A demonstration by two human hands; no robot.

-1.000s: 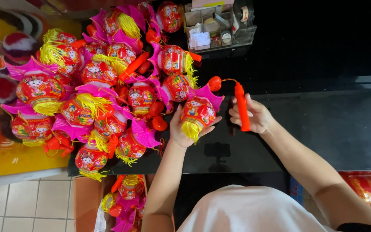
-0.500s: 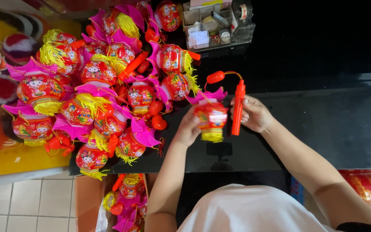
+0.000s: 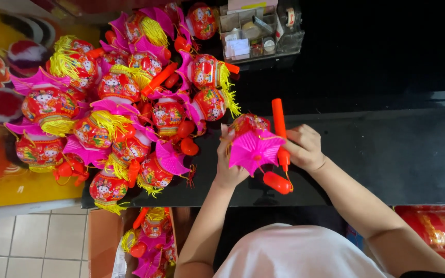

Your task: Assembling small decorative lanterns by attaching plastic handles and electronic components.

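Pink paper and red plastic: one toy lantern [image 3: 253, 144], star-shaped pink base turned toward the camera, printed red body behind it. It is held just above the black counter [image 3: 387, 149].

Left hand [image 3: 230, 164]: closed on the lantern's left side, fingers curled up behind the body, so the lantern sits right of the palm.

Right hand [image 3: 305, 149]: fingers pinched shut on the orange stick handle [image 3: 280, 128], which stands upright just left of the knuckles, touching the lantern's right edge. A small red bulb-shaped piece [image 3: 277, 183] hangs below this grip, near the counter's front edge.

Beyond the left-hand grip, up and to the left: a heap of finished lanterns [image 3: 130, 103], pink, red, yellow-tasselled. Below that grip: an open box with more lanterns [image 3: 153, 237]. Above both grips: a clear tray of small items [image 3: 258, 31].

Step, as judged: fitting or checking handle against lantern, one unit in a batch. The next move would call for steadying the body with the left hand while the right seats the stick, without crushing the paper.
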